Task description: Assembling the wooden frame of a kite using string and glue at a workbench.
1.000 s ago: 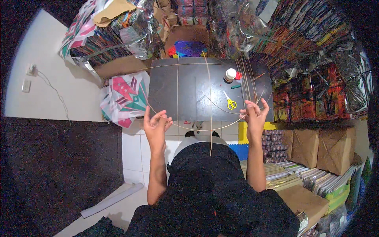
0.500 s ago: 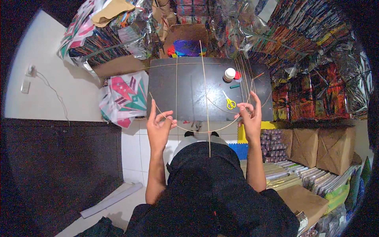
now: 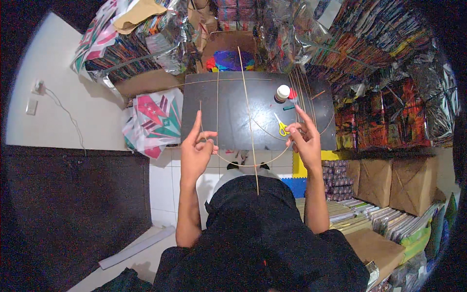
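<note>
My left hand (image 3: 196, 155) and my right hand (image 3: 306, 145) grip the two sides of a thin bent stick (image 3: 233, 163), pale like bamboo, which sags between them in a U. Thumb and lower fingers pinch it on each side, while both index fingers stretch upward along its ends. A long straight stick (image 3: 249, 109) crosses the bottom of the curve and runs from my lap out over the table. Yellow-handled scissors (image 3: 283, 129) lie just beyond my right hand's fingers. How the sticks are joined at the crossing is too small to tell.
On the dark table (image 3: 233, 138) stand a white-capped jar (image 3: 282, 92), a red item (image 3: 293, 94) and a small green tube (image 3: 289, 108). Several loose sticks lie at its right side. Printed sheets (image 3: 153, 117) hang at the left; plastic-wrapped stacks (image 3: 389, 39) and cardboard boxes (image 3: 413, 185) surround it.
Both index fingers have shifted, and the stick's left end now points straighter up. The right fingertip has moved left. The straight stick's far end has swung slightly left.
</note>
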`<state>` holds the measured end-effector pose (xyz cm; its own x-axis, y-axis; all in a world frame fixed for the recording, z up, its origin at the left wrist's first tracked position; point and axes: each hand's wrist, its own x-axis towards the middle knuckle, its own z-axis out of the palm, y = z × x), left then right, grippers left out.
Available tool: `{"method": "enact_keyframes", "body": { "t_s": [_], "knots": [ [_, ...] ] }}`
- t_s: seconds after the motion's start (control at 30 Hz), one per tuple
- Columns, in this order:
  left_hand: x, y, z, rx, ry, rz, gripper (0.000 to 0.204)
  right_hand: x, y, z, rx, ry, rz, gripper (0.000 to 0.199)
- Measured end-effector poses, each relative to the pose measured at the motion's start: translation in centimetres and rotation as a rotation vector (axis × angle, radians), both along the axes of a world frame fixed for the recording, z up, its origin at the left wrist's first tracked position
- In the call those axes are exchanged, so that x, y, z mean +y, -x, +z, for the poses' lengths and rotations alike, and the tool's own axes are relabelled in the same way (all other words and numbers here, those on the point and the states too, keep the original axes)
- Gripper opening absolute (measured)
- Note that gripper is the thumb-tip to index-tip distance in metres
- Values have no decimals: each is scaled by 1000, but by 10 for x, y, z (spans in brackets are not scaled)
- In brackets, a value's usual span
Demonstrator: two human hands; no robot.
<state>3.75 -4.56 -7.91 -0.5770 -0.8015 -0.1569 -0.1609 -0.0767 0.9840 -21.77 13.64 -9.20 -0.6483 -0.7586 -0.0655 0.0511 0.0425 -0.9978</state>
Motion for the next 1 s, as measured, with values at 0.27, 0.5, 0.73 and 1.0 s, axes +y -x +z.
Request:
{"method": "enact_keyframes", "body": {
  "t_s": [0.27, 0.5, 0.73, 1.0],
  "knots": [
    [-2, 4, 6, -80, 71, -56, 82, -3, -3, 2, 24, 6, 10, 59],
    [-1, 4, 5, -103, 131, -63, 81, -5, -6, 0, 58, 14, 29, 58],
    [2, 1, 0, -34, 83, -26, 80, -1, -8, -5, -24, 17, -40, 65],
    [35, -2, -29, 195, -6, 309, 84, 14, -32, -22, -103, 145, -364, 70]
  ]
}}
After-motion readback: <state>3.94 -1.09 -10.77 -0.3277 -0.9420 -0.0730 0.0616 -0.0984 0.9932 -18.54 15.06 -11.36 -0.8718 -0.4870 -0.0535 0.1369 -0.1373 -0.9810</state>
